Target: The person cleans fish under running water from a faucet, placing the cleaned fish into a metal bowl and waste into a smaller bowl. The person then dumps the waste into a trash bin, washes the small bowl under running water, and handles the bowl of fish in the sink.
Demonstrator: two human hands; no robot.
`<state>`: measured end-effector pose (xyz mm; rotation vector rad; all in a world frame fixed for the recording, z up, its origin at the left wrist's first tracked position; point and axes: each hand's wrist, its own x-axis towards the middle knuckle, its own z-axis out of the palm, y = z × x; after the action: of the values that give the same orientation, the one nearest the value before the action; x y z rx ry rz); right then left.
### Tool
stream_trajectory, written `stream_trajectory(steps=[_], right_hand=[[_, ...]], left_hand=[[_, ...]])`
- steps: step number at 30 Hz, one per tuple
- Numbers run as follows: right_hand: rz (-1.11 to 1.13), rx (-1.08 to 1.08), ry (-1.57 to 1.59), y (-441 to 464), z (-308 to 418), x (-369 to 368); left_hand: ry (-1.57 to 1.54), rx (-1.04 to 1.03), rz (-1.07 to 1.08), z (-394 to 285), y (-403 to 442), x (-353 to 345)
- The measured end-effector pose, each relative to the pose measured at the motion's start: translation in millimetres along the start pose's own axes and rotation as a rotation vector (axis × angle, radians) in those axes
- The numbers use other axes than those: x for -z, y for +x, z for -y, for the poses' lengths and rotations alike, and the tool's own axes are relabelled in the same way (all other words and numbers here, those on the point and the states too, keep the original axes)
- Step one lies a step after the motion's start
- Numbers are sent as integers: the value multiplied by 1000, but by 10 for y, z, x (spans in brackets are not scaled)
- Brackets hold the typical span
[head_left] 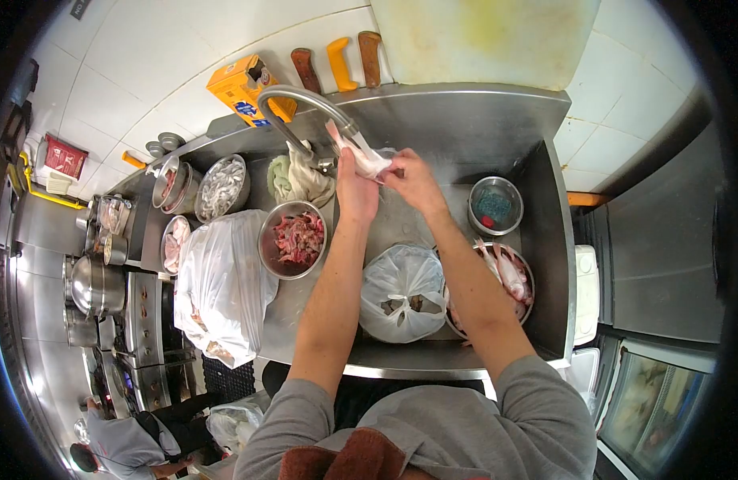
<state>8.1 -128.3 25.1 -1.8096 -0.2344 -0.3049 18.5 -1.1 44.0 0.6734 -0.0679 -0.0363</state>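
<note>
Under the curved faucet (279,90), a pale fish (369,163) is held between my two hands over the sink. My left hand (356,189) is closed around its left side, and the tail end points up. On the other side, my right hand (414,182) pinches the fish with bent fingers. A steel bowl (264,258) of red fish scraps (299,238) stands left of my left forearm. Several pinkish whole fish (510,276) lie in a bowl, partly hidden by my right forearm. Between my forearms sits a white plastic bag (402,280) with dark contents.
A small steel bowl (519,210) with a green scouring pad stands right of my hands. Cloths (303,178), a bowl of silvery pieces (223,188) and a large plastic bag (225,280) are at left. Knives (338,64) and an orange box (245,86) line the back edge. Another person (137,440) works lower left.
</note>
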Motion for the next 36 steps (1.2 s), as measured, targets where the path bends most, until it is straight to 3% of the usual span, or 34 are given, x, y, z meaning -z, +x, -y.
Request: stream_trajectory(steps=[5, 7, 11, 13, 15, 17, 22, 24, 26, 32, 34, 36], right_hand=[[48, 12, -6, 7, -15, 17], [-82, 12, 77, 26, -97, -10], [-72, -48, 205, 9, -194, 98], [18, -267, 422, -26, -184, 170], [47, -341, 529, -72, -178, 234], [79, -414, 635, -103, -177, 260], [-142, -399, 851, -123, -304, 267], [-121, -365, 822, -145, -328, 259], [-97, -328, 792, -159, -320, 266], [-18, -501, 673, -199, -200, 296], [-14, -457, 406, -179, -86, 267], [-1, -426, 415, -167, -46, 250]], left_hand=[[-19, -3, 37, -34, -22, -10], [-18, -24, 20, -60, -74, -132], [-2, -31, -37, -89, -40, -57], [-20, -12, 12, -115, -22, 89], [-37, 6, 61, -126, -13, 140], [-93, 10, -97, -153, -8, 113], [-138, 78, -72, -273, -77, 113], [-193, 98, -67, -303, -93, 139], [-44, 209, 97, -374, -164, 66], [-169, 230, -85, -366, -93, 94], [-209, 244, -38, -380, -95, 97], [-248, 260, 11, -375, -89, 120]])
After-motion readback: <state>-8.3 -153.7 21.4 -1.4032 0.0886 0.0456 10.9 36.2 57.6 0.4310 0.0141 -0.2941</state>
